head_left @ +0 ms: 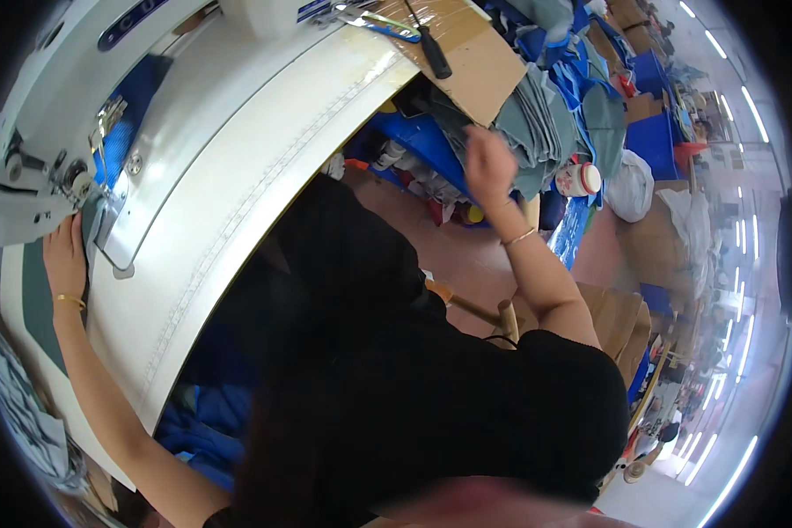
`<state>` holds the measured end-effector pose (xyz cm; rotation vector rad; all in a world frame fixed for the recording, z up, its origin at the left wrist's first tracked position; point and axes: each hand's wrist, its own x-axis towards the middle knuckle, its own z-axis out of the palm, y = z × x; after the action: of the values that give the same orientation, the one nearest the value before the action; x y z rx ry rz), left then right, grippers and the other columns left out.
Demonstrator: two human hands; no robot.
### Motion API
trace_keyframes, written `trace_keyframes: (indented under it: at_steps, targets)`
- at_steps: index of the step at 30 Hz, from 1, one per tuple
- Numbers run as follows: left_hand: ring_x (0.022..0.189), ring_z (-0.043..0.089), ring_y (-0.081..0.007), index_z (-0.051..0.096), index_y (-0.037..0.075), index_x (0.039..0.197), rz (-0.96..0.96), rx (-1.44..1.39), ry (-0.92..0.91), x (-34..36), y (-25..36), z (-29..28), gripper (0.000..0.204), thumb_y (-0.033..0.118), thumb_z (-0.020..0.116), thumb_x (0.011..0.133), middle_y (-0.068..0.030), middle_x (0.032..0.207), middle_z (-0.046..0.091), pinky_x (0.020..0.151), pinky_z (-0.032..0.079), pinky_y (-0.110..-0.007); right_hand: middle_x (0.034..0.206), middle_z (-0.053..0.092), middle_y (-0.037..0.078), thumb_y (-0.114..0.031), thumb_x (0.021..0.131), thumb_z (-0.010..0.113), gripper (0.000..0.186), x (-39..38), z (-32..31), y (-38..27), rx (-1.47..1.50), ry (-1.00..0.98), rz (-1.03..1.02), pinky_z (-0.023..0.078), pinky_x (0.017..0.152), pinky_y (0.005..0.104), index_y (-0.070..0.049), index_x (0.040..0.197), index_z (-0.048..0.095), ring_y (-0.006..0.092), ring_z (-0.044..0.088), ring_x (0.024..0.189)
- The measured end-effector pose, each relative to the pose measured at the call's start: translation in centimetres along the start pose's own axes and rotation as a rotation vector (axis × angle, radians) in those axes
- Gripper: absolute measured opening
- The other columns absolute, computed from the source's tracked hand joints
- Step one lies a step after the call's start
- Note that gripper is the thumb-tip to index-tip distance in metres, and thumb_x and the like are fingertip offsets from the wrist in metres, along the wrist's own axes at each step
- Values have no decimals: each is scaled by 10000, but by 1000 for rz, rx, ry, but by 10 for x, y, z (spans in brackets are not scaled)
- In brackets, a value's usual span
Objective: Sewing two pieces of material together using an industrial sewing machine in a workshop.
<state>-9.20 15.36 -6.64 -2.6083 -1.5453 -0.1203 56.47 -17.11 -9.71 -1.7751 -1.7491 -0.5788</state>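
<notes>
My left hand [64, 262] lies flat with its fingers stretched out, under the head of a white sewing machine [26, 189]. It rests at the edge of a dark green cloth piece [37, 304] on the pale table [229, 220]. Close to the fingertips is the needle area, partly hidden by the machine head. Out to the right, my right hand [490, 165] is raised with its fingers curled in, beside a stack of grey-green cloth pieces [541, 114]. Whatever those fingers may pinch is too small or hidden to make out.
A cardboard sheet [480, 79] carries a black-handled screwdriver [434, 55], with blue-handled snips [387, 26] beside it. A white jar [579, 179] stands by the cloth stack. Blue cloth [207, 422] hangs below the table, and a wooden stool part [506, 317] shows near my right elbow.
</notes>
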Motion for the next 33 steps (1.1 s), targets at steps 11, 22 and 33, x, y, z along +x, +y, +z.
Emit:
trace_keyframes:
  at_steps: [11, 22, 33]
  targets:
    - [851, 729, -430, 510, 171, 1530, -539, 448, -454, -136, 57, -57, 525, 480, 362, 1132, -242, 1208, 698, 671, 580, -513, 855, 668, 144, -162, 878, 652, 123, -17, -24, 105, -331, -94, 187, 532, 702, 485, -78, 963, 682, 367, 664, 814]
    - [770, 729, -418, 608, 71, 1115, -666, 624, -168, -226, 49, -44, 457, 479, 402, 1125, -210, 917, 722, 665, 599, -499, 990, 767, 203, -399, 994, 602, 396, 41, 6, 261, -577, 249, 1135, 580, 832, 517, -31, 1083, 718, 415, 730, 974]
    - [1060, 700, -483, 697, -60, 1145, -905, 422, -402, -238, -104, -37, 641, 491, 372, 1116, -306, 1093, 732, 926, 548, -569, 908, 754, 121, -212, 1004, 687, 180, 163, -55, 36, -120, 649, 243, 538, 666, 374, -39, 1010, 735, 285, 697, 727]
